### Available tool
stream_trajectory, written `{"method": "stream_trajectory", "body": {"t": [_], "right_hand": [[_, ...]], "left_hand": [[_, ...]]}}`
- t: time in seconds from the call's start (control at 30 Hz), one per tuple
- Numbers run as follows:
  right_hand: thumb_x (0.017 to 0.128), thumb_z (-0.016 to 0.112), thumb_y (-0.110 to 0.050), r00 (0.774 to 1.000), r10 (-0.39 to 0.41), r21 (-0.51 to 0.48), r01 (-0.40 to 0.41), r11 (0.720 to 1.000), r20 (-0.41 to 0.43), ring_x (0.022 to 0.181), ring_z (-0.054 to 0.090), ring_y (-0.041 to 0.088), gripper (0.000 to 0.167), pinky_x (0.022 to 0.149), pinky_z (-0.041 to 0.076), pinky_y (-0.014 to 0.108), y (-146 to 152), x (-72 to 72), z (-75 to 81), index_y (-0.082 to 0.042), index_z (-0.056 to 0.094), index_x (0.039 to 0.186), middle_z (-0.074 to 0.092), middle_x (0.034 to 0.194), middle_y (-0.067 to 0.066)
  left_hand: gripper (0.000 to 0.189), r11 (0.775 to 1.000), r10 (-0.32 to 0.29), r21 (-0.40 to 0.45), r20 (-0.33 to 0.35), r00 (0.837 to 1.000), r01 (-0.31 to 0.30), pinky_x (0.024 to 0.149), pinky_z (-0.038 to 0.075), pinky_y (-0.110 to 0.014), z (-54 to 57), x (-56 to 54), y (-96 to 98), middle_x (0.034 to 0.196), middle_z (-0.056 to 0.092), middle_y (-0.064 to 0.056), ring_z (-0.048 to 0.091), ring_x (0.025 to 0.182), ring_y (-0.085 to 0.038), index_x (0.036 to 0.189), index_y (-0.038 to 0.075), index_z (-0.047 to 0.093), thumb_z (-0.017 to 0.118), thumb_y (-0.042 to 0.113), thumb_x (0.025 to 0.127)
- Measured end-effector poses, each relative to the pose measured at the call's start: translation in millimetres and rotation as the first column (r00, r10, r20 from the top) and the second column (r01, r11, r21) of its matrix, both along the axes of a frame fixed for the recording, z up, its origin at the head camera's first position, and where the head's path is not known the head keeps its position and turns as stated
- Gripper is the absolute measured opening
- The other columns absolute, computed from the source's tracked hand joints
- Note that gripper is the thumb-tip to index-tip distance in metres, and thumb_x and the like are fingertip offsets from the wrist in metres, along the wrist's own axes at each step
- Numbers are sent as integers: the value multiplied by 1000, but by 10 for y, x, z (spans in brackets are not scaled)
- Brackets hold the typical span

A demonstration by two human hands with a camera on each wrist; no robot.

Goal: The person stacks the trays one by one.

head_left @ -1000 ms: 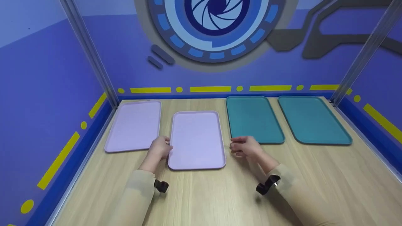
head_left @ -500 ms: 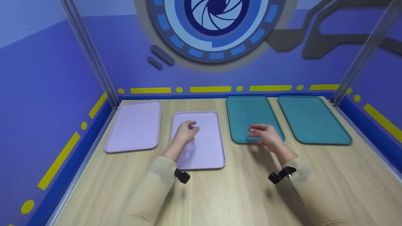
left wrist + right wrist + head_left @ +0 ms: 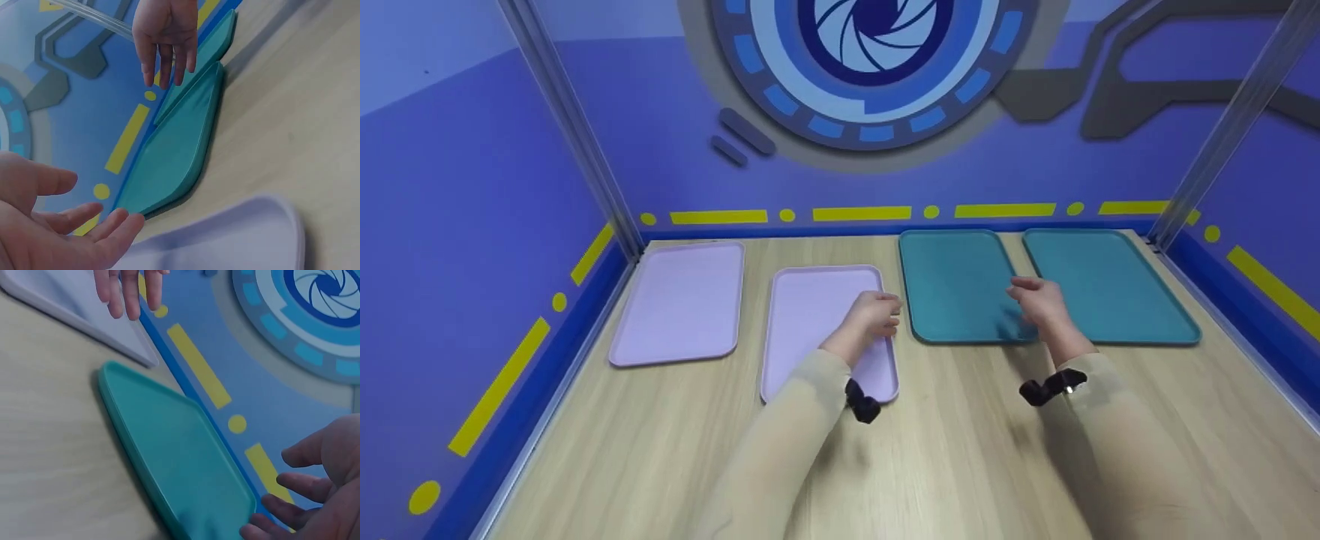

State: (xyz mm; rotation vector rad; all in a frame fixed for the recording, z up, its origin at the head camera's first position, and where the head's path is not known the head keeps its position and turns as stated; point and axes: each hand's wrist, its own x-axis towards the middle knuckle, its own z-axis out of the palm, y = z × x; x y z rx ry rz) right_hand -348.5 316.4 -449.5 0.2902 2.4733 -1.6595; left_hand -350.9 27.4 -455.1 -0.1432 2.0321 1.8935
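Okay, head view: I've got the left hand (image 3: 874,315) hovering over the right rim of the inner lilac tray (image 3: 810,319), fingers spread and slightly bent. Relative to that hand, the outer lilac tray (image 3: 681,304) is at 9 o'clock, the inner teal tray (image 3: 960,285) between 2 and 3. My right hand (image 3: 1039,301) hovers by the gap separating the teals, fingers also spread; from it, inner teal is at 9 o'clock, the outer teal tray (image 3: 1121,289) at 3. All four lie flat on the wood-grain table (image 3: 922,465).

Booth-like workstation (image 3: 450,225), printed blue panels (image 3: 645,112) on three sides, yellow dashed stripes (image 3: 862,214), metal corner posts (image 3: 572,124), wood-grain tabletop (image 3: 945,465)
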Motion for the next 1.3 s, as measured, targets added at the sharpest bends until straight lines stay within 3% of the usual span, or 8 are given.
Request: {"method": "stream_trajectory", "body": {"t": [0.37,0.6,0.67,0.77,0.87,1.1,1.2,1.3], "right_hand": [[108,42,-19,996,-56,176,42,983,71,154,21,47,60,127,25,57,133,-151,-158,7,23,159,21,165,34],[108,40,-19,993,-39,226,14,974,108,154,17,50,63,128,23,57,180,-192,-179,14,17,157,16,165,37],[108,41,-19,994,-41,239,16,971,101,149,27,51,58,126,30,55,200,-191,-189,16,29,152,27,158,40],[106,43,-18,994,-77,232,56,971,82,107,57,40,34,98,50,44,260,-172,-206,13,53,117,54,111,31],[104,45,-18,988,-110,158,92,983,108,76,46,21,18,74,44,36,322,-131,-199,-3,43,94,41,83,4],[105,54,-26,978,-109,32,105,994,179,58,40,11,23,57,40,27,426,-45,-121,-5,56,96,44,64,-7],[103,58,-26,978,-87,4,88,996,189,57,41,10,22,56,39,25,462,-27,-94,-6,63,95,48,64,-7],[102,62,-26,979,-61,-3,63,998,196,70,51,11,21,68,48,25,483,-20,-94,-6,65,104,57,77,-7]], "left_hand": [[54,989,40,136,175,984,-64,115,49,-42,-185,-100,200,154,47,-30,52,139,-38,155,-8,35,48,18,109],[53,985,25,165,180,983,-55,119,44,-43,-222,-100,244,157,44,-28,46,145,-37,155,-8,34,45,18,110],[52,987,29,153,168,985,-55,119,45,-43,-223,-90,247,156,46,-27,48,143,-36,154,-8,36,45,18,110],[50,993,47,104,138,989,-62,113,50,-40,-205,-75,242,149,53,-26,58,132,-33,152,-8,40,46,19,110],[46,994,88,49,109,990,-94,104,56,-38,-172,-68,225,132,62,-24,64,107,-26,145,-8,48,49,20,109],[31,992,125,7,87,988,-126,86,64,-36,-120,-85,158,85,59,-9,61,71,-16,126,-9,60,53,15,107],[32,994,112,-3,78,991,-112,74,65,-32,-119,-97,126,81,62,-8,63,66,-15,130,-8,62,57,10,105],[33,994,109,-1,84,990,-109,68,65,-29,-138,-105,93,92,69,-12,66,69,-16,134,-4,64,61,6,102]]}}
